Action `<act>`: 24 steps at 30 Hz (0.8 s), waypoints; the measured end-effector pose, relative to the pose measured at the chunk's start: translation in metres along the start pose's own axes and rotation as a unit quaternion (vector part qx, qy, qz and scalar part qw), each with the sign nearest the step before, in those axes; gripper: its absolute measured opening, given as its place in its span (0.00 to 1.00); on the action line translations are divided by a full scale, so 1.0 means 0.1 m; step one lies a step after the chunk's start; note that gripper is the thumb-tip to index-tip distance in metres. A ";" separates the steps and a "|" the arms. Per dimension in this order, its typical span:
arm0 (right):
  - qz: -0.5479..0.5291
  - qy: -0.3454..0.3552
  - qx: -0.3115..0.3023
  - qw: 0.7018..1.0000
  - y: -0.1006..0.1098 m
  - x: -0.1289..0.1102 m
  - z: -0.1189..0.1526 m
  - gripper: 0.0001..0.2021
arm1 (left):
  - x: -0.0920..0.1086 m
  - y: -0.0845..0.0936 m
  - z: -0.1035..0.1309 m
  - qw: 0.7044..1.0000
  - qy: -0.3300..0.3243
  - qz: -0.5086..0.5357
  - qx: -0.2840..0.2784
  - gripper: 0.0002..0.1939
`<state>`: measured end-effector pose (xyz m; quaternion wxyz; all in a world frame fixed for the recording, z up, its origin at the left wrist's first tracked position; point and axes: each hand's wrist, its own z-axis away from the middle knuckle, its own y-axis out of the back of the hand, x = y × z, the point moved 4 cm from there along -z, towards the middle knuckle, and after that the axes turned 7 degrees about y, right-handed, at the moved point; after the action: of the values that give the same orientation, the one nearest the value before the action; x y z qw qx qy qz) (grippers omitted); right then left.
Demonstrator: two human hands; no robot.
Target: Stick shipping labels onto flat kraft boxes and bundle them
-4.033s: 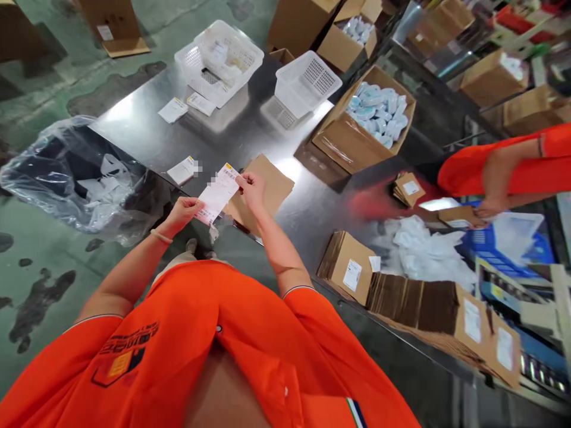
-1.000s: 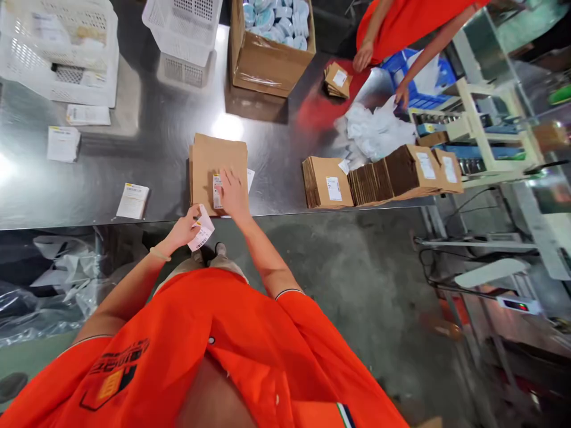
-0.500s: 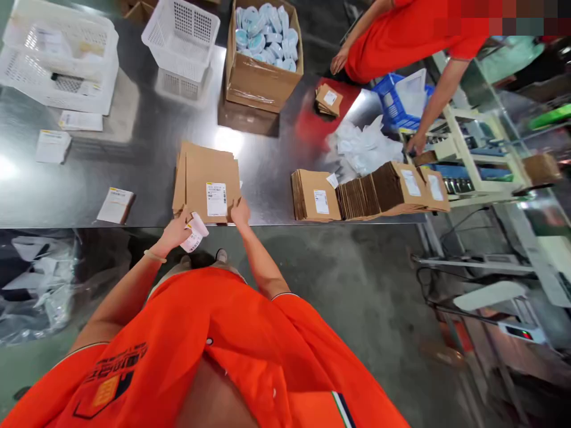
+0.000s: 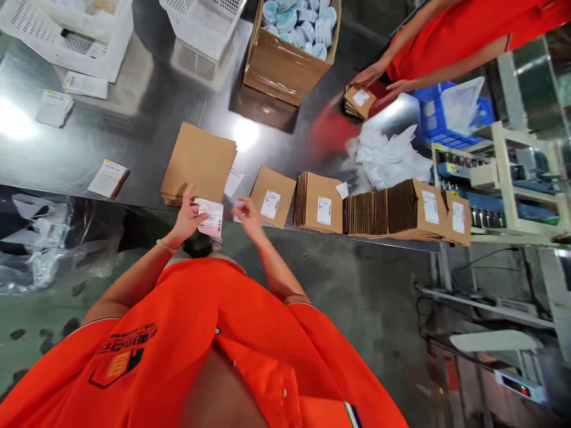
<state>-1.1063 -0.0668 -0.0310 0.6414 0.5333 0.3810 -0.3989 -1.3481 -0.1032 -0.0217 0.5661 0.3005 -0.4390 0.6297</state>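
My left hand [image 4: 184, 221] is closed on a small bundle of printed white labels [image 4: 211, 217], held at the table's front edge with the thumb on top. Just behind it lies a stack of plain brown cardboard mailers [image 4: 200, 159]. My right hand [image 4: 250, 219] hovers right of the labels, fingers partly curled and apart, with nothing visible in them. Beside it a single labelled mailer [image 4: 285, 189] lies flat on the steel table. Another white label [image 4: 232, 182] shows by the right side of the plain stack.
Rightward along the edge run a labelled mailer pile [image 4: 328, 184] and a leaning mailer row [image 4: 401, 196]. Behind are a carton [image 4: 285, 68] of round containers, white baskets [image 4: 203, 30], a plastic heap [image 4: 388, 157] and a blue crate [image 4: 439, 122]. A co-worker's hands [image 4: 383, 80] touch small mailers.
The labelled mailer has gone from the plain stack to the right, beside the labelled pile. My right hand has let go of it and come back near the labels. The view has shifted.
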 end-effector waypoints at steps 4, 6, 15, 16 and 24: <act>-0.114 0.019 -0.065 0.991 -0.66 -0.22 0.07 0.14 | -0.03 -0.05 -0.01 0.999 -0.017 -0.019 0.028 0.51; -0.115 0.006 -0.057 0.992 -0.70 -0.25 0.07 0.12 | -0.06 -0.04 -0.02 0.999 -0.016 -0.023 0.038 0.43; -0.013 0.109 -0.046 0.993 -0.81 -0.37 0.22 0.08 | -0.05 0.22 0.04 0.991 0.028 -0.080 0.101 0.34; 0.001 0.132 -0.042 0.990 -0.84 -0.41 0.24 0.09 | -0.05 0.27 0.05 0.991 0.035 -0.081 0.100 0.32; 0.076 0.132 0.063 0.986 -0.60 -0.69 -0.89 0.05 | -0.17 0.51 0.18 0.981 0.193 -0.020 -0.016 0.34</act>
<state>-1.1944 0.0216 -0.0033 0.5789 0.6480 0.3950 -0.2981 -1.3970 -0.1261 -0.0397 0.6573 0.1731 -0.3251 0.6575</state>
